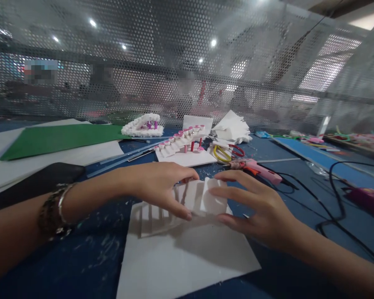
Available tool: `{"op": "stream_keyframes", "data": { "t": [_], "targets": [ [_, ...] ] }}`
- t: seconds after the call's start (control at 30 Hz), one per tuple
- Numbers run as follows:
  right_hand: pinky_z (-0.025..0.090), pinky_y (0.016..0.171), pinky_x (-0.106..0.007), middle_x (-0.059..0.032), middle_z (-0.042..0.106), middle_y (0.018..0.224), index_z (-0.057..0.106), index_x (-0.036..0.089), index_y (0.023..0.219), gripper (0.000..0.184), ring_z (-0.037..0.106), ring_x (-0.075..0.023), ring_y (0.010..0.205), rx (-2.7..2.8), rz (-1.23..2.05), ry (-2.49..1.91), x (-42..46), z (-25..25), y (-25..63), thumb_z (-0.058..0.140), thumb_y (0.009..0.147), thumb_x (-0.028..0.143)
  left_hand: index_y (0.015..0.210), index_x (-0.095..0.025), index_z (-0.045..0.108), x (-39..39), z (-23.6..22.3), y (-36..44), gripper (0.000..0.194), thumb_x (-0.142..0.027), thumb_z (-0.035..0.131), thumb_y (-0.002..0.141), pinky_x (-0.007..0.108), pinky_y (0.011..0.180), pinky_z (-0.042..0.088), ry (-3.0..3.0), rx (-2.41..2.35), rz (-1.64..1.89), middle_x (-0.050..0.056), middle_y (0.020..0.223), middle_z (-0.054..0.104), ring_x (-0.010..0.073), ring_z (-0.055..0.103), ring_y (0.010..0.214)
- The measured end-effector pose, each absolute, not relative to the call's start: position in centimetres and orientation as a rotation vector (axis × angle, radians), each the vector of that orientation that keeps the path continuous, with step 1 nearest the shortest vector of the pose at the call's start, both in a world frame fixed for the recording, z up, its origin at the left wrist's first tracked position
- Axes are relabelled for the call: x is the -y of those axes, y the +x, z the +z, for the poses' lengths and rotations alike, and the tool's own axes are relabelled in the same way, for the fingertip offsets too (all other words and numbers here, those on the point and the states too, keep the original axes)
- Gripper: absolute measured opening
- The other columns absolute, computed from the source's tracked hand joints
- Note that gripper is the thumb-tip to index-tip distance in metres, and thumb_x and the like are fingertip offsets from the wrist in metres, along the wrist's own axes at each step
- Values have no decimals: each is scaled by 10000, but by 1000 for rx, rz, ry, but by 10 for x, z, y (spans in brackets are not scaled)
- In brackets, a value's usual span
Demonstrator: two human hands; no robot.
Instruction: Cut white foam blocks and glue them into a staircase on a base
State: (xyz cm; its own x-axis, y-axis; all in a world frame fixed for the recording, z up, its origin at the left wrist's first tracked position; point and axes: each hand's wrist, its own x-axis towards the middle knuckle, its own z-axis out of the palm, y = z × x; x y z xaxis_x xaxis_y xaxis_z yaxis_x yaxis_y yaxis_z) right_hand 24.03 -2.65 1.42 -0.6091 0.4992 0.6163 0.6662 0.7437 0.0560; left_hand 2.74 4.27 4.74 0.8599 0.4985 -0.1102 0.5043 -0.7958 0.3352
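Observation:
A white pleated paper staircase [195, 198] stands on a white sheet [190, 265] in front of me. From the left, my left hand [162, 182] is closed on its middle, the thumb along the near side and the fingers behind. My right hand [262, 207] pinches the higher right end, with fingertips on the top and far edge and the thumb near the lower edge. The lower steps run left beneath my left hand and are partly covered by it. Under the right part, the staircase's support is hidden.
Behind stand a pink-trimmed stair model [187, 135] and a fluffy white model [143, 126]. Scissors [222, 153] and a pink glue gun [269, 171] lie nearby, its black cable trailing right. Green sheet [62, 139] is left; a purple tool [366, 201] is right.

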Motion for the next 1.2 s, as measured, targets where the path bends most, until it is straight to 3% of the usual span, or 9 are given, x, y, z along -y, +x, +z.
{"op": "stream_keyframes", "data": {
  "t": [0.33,0.53,0.7,1.2],
  "targets": [
    [486,756,-312,-126,575,1015,611,185,946,217,570,-177,921,2368,-391,-873,34,20,235,548,783,313,1066,-215,512,-46,44,26,478,-461,616,670,234,687,393,2682,-701,6,20,978,600,182,552,840],
    [481,760,-340,-130,567,1027,624,188,945,210,561,-189,927,2390,-367,-884,31,17,236,565,774,296,1130,-193,485,-46,43,27,542,-495,575,689,266,755,399,2763,-702,2,62,1106,569,221,529,955],
    [487,737,-337,-126,570,1019,624,189,943,211,565,-185,910,2393,-367,-888,31,17,236,559,778,303,1123,-193,495,-44,44,28,539,-510,552,692,296,808,387,2829,-692,20,68,1086,583,232,524,968],
    [479,745,-323,-123,585,1000,625,182,938,213,566,-181,914,2384,-401,-891,31,18,236,543,787,307,1098,-153,510,-42,44,31,487,-416,572,692,288,778,397,2801,-665,141,82,1073,579,237,520,969]
  ]
}}
